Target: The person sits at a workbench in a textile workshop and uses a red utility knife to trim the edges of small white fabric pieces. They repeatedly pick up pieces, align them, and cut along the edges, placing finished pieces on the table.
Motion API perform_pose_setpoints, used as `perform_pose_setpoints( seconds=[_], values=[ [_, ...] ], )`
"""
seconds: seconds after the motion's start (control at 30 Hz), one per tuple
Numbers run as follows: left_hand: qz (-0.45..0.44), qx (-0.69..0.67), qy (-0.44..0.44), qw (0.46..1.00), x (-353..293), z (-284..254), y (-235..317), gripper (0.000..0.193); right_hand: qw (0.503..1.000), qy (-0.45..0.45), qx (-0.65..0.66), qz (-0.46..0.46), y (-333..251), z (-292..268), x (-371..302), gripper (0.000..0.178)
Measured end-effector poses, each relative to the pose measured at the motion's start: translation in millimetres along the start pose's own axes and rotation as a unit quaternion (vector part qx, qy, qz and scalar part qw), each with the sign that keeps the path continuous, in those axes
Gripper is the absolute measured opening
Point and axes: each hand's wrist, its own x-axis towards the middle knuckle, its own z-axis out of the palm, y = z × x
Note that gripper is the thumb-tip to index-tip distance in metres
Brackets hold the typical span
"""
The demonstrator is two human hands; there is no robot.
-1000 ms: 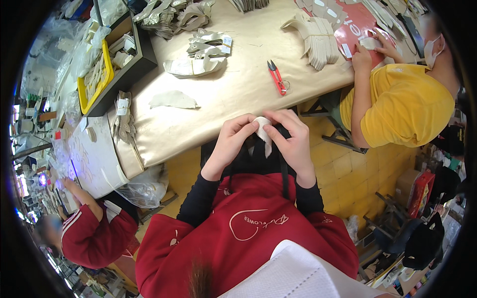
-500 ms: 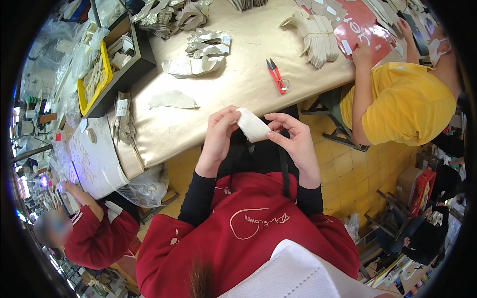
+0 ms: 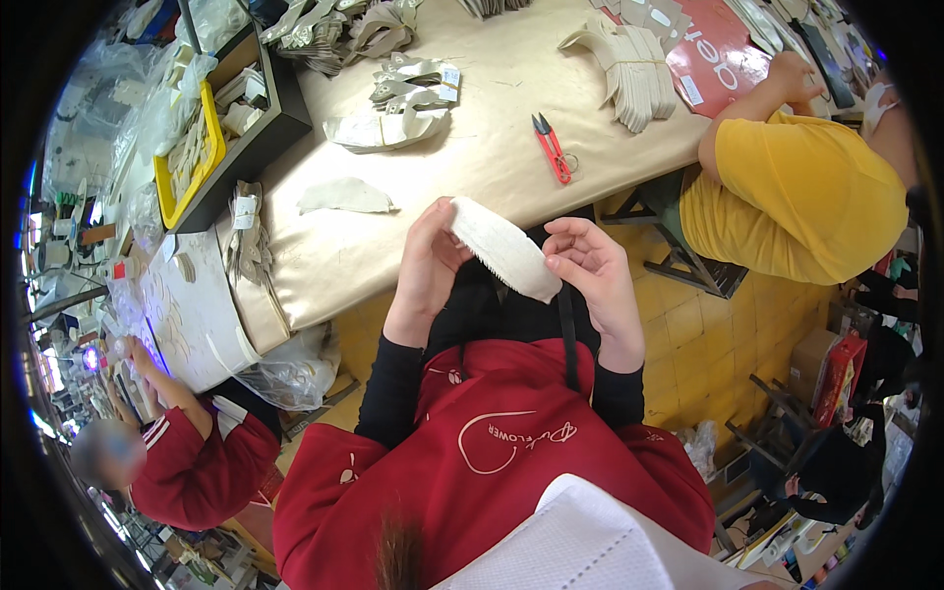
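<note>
My left hand (image 3: 429, 264) pinches one end of a white curved strip of fabric or leather (image 3: 503, 248); a finely toothed edge runs along its lower side. At the strip's other end, the thumb and forefinger of my right hand (image 3: 597, 280) grip it, the other fingers loosely curled. The strip is held in the air in front of the table edge, above my lap. On the table beyond it lie a similar pale curved piece (image 3: 345, 196) and red-handled thread snips (image 3: 554, 149) with dark tips.
Tied bundles of cut pieces (image 3: 388, 128) and a stack of curved pieces (image 3: 629, 79) lie on the gold-covered table (image 3: 482, 128). At left stands a dark box with a yellow tray (image 3: 211, 147). A person in yellow (image 3: 792, 192) sits at right; another in red (image 3: 202, 462) works at left.
The strip has turned its broader, longer face into view, and my hands have moved slightly apart. The person in yellow has leaned forward, with an arm reaching farther across the table.
</note>
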Motion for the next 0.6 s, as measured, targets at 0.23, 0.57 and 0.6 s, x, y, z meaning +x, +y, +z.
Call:
perform_pose_setpoints(
  seconds=[0.23, 0.57, 0.6],
  values=[
    [-0.037, -0.011, 0.01, 0.999, -9, 22, -23, 0.075, 0.997, 0.044, -0.02, -0.054, 9, 6, 3, 0.031],
    [-0.072, -0.076, 0.079, 0.991, -9, 36, -22, 0.09, 0.991, 0.092, -0.067, -0.066, 9, 8, 1, 0.024],
    [-0.091, -0.091, 0.083, 0.988, -10, 39, -22, 0.089, 0.989, 0.098, -0.079, -0.075, 9, 9, 2, 0.023]
  ],
)
